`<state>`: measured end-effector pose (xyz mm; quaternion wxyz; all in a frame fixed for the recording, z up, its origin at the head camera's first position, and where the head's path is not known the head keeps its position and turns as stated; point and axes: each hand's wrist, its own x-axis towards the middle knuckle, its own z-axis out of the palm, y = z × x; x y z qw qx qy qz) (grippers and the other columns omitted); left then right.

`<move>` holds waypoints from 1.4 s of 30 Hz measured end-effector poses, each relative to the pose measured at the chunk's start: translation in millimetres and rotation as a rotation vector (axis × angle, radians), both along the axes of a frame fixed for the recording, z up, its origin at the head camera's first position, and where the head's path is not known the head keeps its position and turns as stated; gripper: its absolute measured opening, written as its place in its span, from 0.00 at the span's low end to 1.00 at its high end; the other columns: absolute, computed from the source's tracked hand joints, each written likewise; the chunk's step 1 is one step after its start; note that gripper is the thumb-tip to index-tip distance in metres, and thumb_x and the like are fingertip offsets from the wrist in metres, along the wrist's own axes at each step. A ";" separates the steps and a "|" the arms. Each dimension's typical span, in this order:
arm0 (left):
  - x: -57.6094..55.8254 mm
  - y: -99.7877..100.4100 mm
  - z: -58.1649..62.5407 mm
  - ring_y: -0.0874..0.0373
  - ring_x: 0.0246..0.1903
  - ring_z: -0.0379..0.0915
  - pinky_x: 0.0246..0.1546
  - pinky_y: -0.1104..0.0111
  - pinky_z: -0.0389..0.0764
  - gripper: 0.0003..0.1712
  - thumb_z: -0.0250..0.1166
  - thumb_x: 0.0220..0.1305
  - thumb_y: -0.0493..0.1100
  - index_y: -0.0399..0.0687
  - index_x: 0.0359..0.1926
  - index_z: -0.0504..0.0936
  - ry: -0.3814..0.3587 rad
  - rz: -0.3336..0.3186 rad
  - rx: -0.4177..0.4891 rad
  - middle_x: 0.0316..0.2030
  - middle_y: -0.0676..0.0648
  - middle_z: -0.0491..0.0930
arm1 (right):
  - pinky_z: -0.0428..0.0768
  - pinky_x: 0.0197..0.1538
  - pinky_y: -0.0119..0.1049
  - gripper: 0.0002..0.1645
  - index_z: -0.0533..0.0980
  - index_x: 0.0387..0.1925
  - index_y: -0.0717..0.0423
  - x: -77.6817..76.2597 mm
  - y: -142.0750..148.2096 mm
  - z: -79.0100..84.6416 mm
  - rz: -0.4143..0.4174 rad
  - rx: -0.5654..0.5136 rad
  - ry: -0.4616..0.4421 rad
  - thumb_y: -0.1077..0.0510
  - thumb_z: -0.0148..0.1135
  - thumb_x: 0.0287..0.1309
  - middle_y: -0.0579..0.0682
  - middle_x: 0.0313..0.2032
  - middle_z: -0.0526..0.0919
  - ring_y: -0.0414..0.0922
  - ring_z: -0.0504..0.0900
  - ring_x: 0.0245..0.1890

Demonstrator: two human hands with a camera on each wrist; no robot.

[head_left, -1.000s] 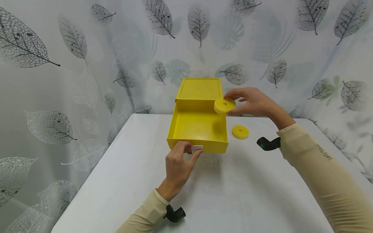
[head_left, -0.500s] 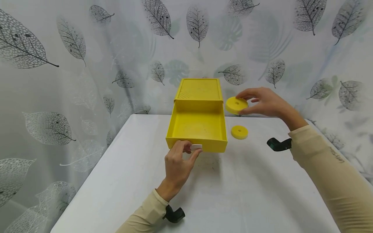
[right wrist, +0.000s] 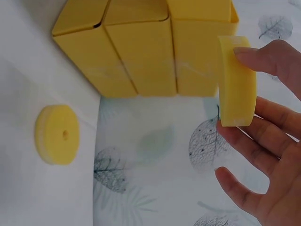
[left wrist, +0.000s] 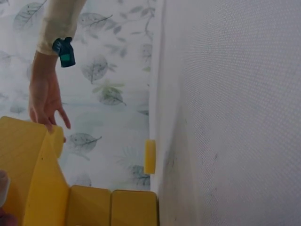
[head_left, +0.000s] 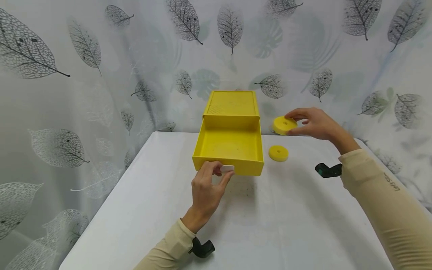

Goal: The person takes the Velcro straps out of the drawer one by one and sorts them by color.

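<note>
My left hand (head_left: 206, 191) pinches the small white handle (head_left: 227, 169) on the front of a pulled-out yellow drawer (head_left: 228, 167). The drawer's visible inside holds nothing. It is the top one of a stacked yellow drawer unit (head_left: 232, 103). To the right of the drawer, my right hand (head_left: 315, 125) holds a thick yellow disc (head_left: 282, 125) with a small centre hole, raised above the table; in the right wrist view the thumb presses the rim of this disc (right wrist: 236, 82) and fingers support the other side. A second yellow disc (head_left: 278, 153) lies flat on the table.
The lower drawers (left wrist: 134, 209) of the unit sit shut beneath the top one in the left wrist view. A white cloth covers the table (head_left: 135, 210). Leaf-printed curtains (head_left: 216, 60) hang close behind the table and on both sides.
My right hand has carried its yellow disc rightward, from over the drawer's right edge to beyond it. My left hand has stayed on the handle, and the drawer remains pulled out.
</note>
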<state>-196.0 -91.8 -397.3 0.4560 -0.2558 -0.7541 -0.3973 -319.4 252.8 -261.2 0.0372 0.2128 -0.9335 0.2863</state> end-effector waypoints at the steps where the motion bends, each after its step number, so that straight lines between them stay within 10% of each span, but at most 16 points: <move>1: 0.1 -0.2 0.1 0.54 0.34 0.79 0.37 0.63 0.86 0.24 0.84 0.52 0.39 0.38 0.43 0.78 -0.002 0.000 0.001 0.34 0.46 0.77 | 0.69 0.65 0.65 0.36 0.76 0.64 0.63 -1.3 2.0 -2.1 -0.010 0.001 -0.006 0.52 0.78 0.60 0.63 0.62 0.79 0.60 0.73 0.62; 42: 2.1 -1.3 0.3 0.54 0.35 0.78 0.37 0.62 0.86 0.23 0.83 0.54 0.40 0.38 0.43 0.78 -0.033 0.007 -0.009 0.35 0.45 0.78 | 0.64 0.64 0.72 0.42 0.67 0.69 0.72 -29.9 50.9 -90.9 -0.224 0.049 -0.153 0.49 0.72 0.65 0.76 0.66 0.69 0.71 0.66 0.65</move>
